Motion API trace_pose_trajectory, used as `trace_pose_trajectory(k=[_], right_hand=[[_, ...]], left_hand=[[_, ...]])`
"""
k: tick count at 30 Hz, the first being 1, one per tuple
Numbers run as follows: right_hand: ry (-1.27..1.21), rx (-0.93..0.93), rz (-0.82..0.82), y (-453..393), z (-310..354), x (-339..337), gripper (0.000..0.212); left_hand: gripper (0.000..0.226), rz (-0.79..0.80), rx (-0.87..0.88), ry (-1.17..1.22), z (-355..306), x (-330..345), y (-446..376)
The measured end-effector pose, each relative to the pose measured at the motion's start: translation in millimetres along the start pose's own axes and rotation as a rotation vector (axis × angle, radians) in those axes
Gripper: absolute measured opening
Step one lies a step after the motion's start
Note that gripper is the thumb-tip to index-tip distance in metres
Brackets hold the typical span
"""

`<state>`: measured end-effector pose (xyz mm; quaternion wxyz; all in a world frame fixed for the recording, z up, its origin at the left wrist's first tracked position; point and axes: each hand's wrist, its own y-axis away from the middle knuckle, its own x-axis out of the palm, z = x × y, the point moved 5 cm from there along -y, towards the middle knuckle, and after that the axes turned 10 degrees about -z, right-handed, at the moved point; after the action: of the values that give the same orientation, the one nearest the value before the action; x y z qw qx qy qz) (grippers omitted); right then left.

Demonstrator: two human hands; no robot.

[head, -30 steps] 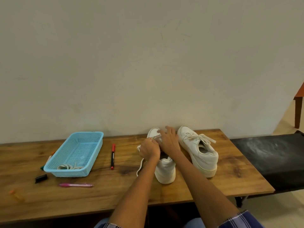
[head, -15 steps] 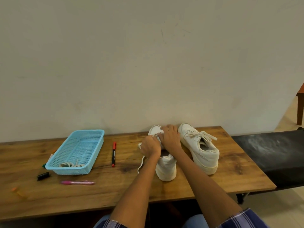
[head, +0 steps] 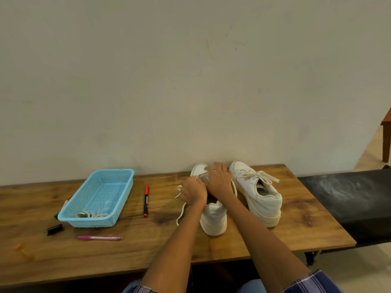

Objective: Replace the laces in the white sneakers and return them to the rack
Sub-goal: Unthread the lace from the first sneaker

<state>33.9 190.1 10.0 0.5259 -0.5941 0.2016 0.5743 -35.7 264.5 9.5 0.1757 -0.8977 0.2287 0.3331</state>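
Here we have both hands working on the nearer white sneaker, which stands on the wooden surface with its heel toward us and its toe close to the wall. Our left hand sits over the left side of this sneaker's throat, fingers curled in and pinching the loose lace; from that hand the lace trails down the sneaker's left side onto the surface. Our right hand lies on top of the sneaker just ahead of the opening, fingers bent over the tongue area, touching the left hand. Whether it actually pinches the lace or only presses on the shoe we cannot tell, since the fingertips are hidden.

The second sneaker stands just right of the first, angled a little away, and carries a lace tied in a bow across its top.

Left of the sneaker in our hands lies a red-and-black marker, pointing roughly toward the wall. Farther left sits a light blue basket with a coil of pale laces in its near end. In front of the basket lie a pink pen and a small black cap. Well to the right of the sneakers, beyond the edge of the surface, stands a black bench.
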Motion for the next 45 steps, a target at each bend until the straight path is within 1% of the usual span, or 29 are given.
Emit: trace_pose_trajectory(k=[2,3,4,8,9,10,12,14,15,16,17,18,19,21,23,24,25,26,27,28,29,31,33,34,36,38,40,43,45], right_hand=[[0.079,-0.106,0.149,-1.1,9.0,4.3,0.042],[0.078,-0.124,0.148,-1.0,11.2,2.7,0.041],[0.042,-0.112,0.097,-1.7,10.5,0.0,0.040],[-0.174,0.157,-0.448,5.8,-9.7,-25.7,0.043],[-0.179,0.188,-0.530,8.9,-12.9,-29.5,0.042],[-0.160,0.190,-0.564,9.3,-13.8,-30.5,0.040],[-0.148,0.145,-0.398,3.3,-9.4,-20.0,0.035],[-0.125,0.055,-0.083,-2.5,-2.1,-2.6,0.040],[-0.077,-0.012,0.038,-3.5,1.8,3.4,0.041],[-0.031,-0.062,0.119,-3.1,5.6,6.2,0.041],[-0.008,-0.084,0.149,-2.7,8.0,7.3,0.042],[-0.005,-0.094,0.132,-3.3,9.1,6.1,0.041],[-0.026,-0.096,0.071,-3.6,8.9,1.8,0.039],[-0.143,-0.001,-0.193,-1.9,1.3,-14.0,0.034],[-0.330,0.279,-0.473,9.2,-17.5,-31.0,0.027],[-0.396,0.419,-0.556,15.6,-27.1,-33.7,0.026],[-0.421,0.528,-0.559,19.7,-34.2,-33.4,0.026],[-0.390,0.585,-0.458,20.6,-37.5,-30.0,0.026],[-0.337,0.594,-0.307,20.6,-37.3,-24.6,0.028],[-0.277,0.565,-0.172,19.8,-33.5,-20.4,0.029],[-0.224,0.529,-0.086,20.2,-30.2,-18.2,0.031],[-0.196,0.538,-0.060,20.2,-27.3,-20.2,0.033],[-0.191,0.544,-0.116,17.7,-28.0,-20.4,0.034],[-0.207,0.494,-0.163,15.3,-25.9,-20.0,0.035],[-0.271,0.285,-0.202,7.7,-16.9,-17.6,0.041],[-0.336,0.092,-0.064,3.5,-4.8,-11.4,0.044],[-0.353,0.122,0.112,4.7,-3.0,-3.3,0.039],[-0.240,0.310,0.138,9.8,-11.7,-2.0,0.036],[-0.131,0.335,0.146,12.0,-12.6,-4.6,0.028]], left_hand=[[0.031,0.003,-0.003,0.001,-0.3,-0.1,-0.9],[0.031,0.004,-0.006,-0.001,-0.4,-0.7,-0.7],[0.031,0.002,-0.006,-0.003,-0.4,-1.1,-0.6],[0.032,0.001,0.001,-0.010,-0.3,-0.7,-0.7],[0.031,0.005,-0.006,-0.005,0.0,-0.5,-0.5],[0.031,0.007,-0.012,-0.001,0.6,0.3,-0.8],[0.031,0.003,-0.016,0.003,1.5,1.7,-1.0],[0.031,-0.001,-0.021,0.012,1.2,1.5,-1.0],[0.031,-0.001,-0.022,0.015,0.7,0.9,-0.8],[0.031,-0.003,-0.021,0.012,0.5,0.2,-1.0],[0.031,-0.004,-0.018,0.005,0.1,-0.5,-1.3],[0.031,-0.003,-0.016,-0.004,0.0,-0.7,-1.3],[0.031,-0.003,-0.016,-0.008,0.4,-0.3,-1.7],[0.031,-0.007,-0.018,-0.008,1.9,2.7,-2.4],[0.032,-0.007,-0.023,-0.014,2.7,4.0,-2.8],[0.032,-0.008,-0.027,-0.016,3.1,4.6,-3.2],[0.032,-0.008,-0.029,-0.018,3.2,4.9,-3.4],[0.032,-0.002,-0.028,-0.020,2.9,5.3,-3.3],[0.032,0.004,-0.021,-0.025,2.2,5.9,-2.6],[0.032,0.009,-0.012,-0.032,1.8,6.3,-2.4],[0.032,0.011,-0.006,-0.037,1.6,6.6,-2.4],[0.032,0.009,-0.002,-0.038,2.0,7.5,-3.4],[0.032,0.009,-0.003,-0.038,2.3,8.2,-4.4],[0.032,0.008,-0.002,-0.040,2.1,8.5,-4.3],[0.033,0.006,-0.002,-0.043,1.5,7.9,-4.0],[0.034,-0.002,-0.010,-0.042,1.8,7.0,-3.7],[0.033,-0.005,-0.015,-0.051,1.4,5.5,-2.7],[0.032,-0.006,-0.007,-0.066,0.3,3.8,-1.6],[0.032,-0.006,-0.010,-0.069,0.2,3.1,-1.3]])
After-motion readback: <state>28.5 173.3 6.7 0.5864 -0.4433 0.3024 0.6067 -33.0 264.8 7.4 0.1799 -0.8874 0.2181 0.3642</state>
